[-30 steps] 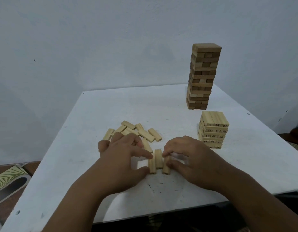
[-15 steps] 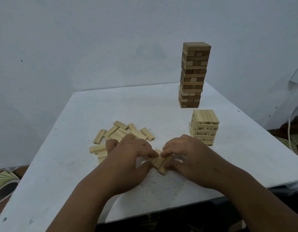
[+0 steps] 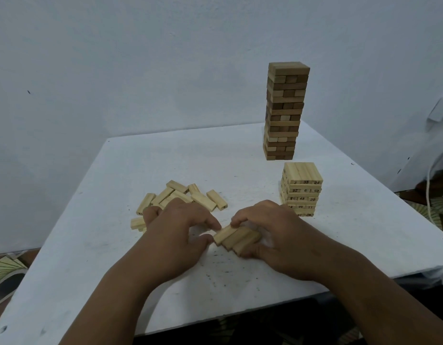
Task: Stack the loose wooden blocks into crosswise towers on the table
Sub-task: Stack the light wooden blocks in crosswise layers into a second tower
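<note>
- Table (image 3: 145,155): white top w/ dark specks, takes up most of the view; pale wall behind.
- Tall tower (image 3: 285,110): darker mixed-wood blocks, at 1 o'clock near the far edge. Upright, many crosswise layers, looks finished.
- Short tower (image 3: 301,188): pale numbered blocks, at 2 o'clock, just nearer than the tall one and apart from it. Top layer is a flat row of blocks side by side; judged still being built.
- Left hand (image 3: 175,227) & right hand (image 3: 272,227): both at 6 o'clock, near the front edge, fingers curled in toward each other.
- Loose pile (image 3: 183,195): pale blocks scattered at 10–11 o'clock from the hands, partly hidden behind left hand; a couple more (image 3: 137,223) just beside its knuckles at 9 o'clock.
- Three-block row (image 3: 236,237): between the hands, lying side by side, skewed diagonally. Right thumb & fingers wrap its far and near sides, a narrow hold on the row; left thumb & forefinger pinch its left end.
- Step in hand (judgement): squaring up three blocks into one layer.
- Next move calls for: keep the squeeze even so the row stays together, lift as one unit, carry to 2 o'clock, turn crosswise to the top layer's grain, set down gently w/o nudging the short tower.
</note>
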`<state>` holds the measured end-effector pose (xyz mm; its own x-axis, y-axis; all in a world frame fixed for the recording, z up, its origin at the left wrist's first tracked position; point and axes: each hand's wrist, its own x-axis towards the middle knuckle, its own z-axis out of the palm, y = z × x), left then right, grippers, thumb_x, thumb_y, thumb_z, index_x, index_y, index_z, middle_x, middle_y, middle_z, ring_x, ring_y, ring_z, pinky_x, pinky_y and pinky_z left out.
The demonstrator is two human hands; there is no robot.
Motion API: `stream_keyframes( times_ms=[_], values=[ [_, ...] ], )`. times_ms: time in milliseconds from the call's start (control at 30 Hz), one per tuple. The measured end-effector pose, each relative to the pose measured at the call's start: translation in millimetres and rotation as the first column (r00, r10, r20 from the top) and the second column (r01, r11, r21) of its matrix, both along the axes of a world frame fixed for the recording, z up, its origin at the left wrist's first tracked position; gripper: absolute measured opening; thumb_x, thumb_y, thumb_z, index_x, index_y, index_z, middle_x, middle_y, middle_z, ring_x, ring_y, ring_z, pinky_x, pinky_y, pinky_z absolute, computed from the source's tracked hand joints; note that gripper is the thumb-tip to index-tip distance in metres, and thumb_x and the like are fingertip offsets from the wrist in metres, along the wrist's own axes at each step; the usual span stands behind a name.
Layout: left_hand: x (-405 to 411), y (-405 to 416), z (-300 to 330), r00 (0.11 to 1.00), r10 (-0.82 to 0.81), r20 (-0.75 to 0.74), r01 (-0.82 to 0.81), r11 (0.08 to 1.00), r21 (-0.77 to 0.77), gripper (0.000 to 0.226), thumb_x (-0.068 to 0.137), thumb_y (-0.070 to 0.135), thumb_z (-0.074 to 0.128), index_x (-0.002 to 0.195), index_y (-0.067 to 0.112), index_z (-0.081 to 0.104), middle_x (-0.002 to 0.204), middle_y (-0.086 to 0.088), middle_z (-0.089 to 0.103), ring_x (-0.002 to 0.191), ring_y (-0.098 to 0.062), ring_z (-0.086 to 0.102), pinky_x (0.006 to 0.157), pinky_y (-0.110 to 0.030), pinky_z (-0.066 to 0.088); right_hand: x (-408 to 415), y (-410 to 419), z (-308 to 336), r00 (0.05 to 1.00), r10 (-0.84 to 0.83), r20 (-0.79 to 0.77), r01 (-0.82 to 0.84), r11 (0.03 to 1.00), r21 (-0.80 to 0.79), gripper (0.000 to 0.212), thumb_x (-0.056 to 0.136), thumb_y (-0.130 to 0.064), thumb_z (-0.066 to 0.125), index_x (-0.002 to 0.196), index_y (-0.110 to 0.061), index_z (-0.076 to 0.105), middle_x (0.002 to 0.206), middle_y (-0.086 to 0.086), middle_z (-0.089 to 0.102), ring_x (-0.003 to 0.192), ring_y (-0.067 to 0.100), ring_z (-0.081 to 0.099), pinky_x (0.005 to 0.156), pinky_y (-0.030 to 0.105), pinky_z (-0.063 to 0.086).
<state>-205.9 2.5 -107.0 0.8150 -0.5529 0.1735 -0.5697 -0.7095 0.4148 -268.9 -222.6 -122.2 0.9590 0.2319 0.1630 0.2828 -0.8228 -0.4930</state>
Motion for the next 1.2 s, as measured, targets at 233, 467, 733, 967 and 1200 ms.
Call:
stream_keyframes(
  times_ms=[233,467,733,967,1200],
  values=[
    [-3,-6,-1,0.999,-0.021,0.037,0.021,1.000,-0.006,0.007,0.088,0.045,0.065,0.089,0.049,0.069,0.101,0.028,0.056,0.110,0.002,0.038,0.091,-0.037,0.021,1,0,4,0.998,0.004,0.067,-0.001,0.999,-0.034,0.039,0.071,-0.064,0.072,0.097,-0.036,0.063,0.101,-0.025,0.059,0.100,-0.001,0.048,0.090,0.035,0.041],
    [-4,-8,-1,0.998,-0.051,0.039,0.051,0.999,0.008,0.011,0.085,0.045,0.069,0.095,0.050,0.070,0.100,0.030,0.059,0.109,0.002,0.042,0.093,-0.043,0.026,-3,-10,9,0.999,0.025,-0.037,-0.025,1.000,-0.009,0.044,0.070,-0.062,0.074,0.105,-0.036,0.067,0.112,-0.029,0.058,0.110,-0.004,0.047,0.094,0.029,0.044],
    [-3,-11,-5,0.999,-0.009,0.046,0.012,0.999,-0.045,0.016,0.082,0.041,0.074,0.075,0.051,0.064,0.087,0.033,0.063,0.104,0.005,0.044,0.091,-0.039,0.022,-1,-9,8,1.000,0.005,0.006,-0.005,1.000,0.014,0.037,0.068,-0.054,0.080,0.098,-0.034,0.070,0.104,-0.026,0.061,0.104,-0.002,0.052,0.089,0.031,0.046],
    [-4,-10,-6,0.998,-0.029,0.048,0.031,0.998,-0.050,0.003,0.084,0.046,0.070,0.082,0.048,0.068,0.094,0.037,0.064,0.108,0.004,0.045,0.093,-0.037,0.021,-4,-9,10,0.999,-0.043,-0.015,0.043,0.999,0.025,0.038,0.064,-0.057,0.081,0.095,-0.037,0.073,0.100,-0.024,0.056,0.100,-0.003,0.049,0.082,0.021,0.044],
    [-4,-10,-5,0.999,-0.042,0.021,0.043,0.998,-0.042,0.024,0.071,0.065,0.073,0.087,0.046,0.071,0.095,0.040,0.061,0.111,0.007,0.042,0.094,-0.037,0.021,-5,-7,12,0.996,-0.063,-0.064,0.064,0.998,0.012,0.041,0.067,-0.057,0.080,0.102,-0.036,0.073,0.090,-0.019,0.062,0.088,0.000,0.053,0.077,0.028,0.049]
  ],
)
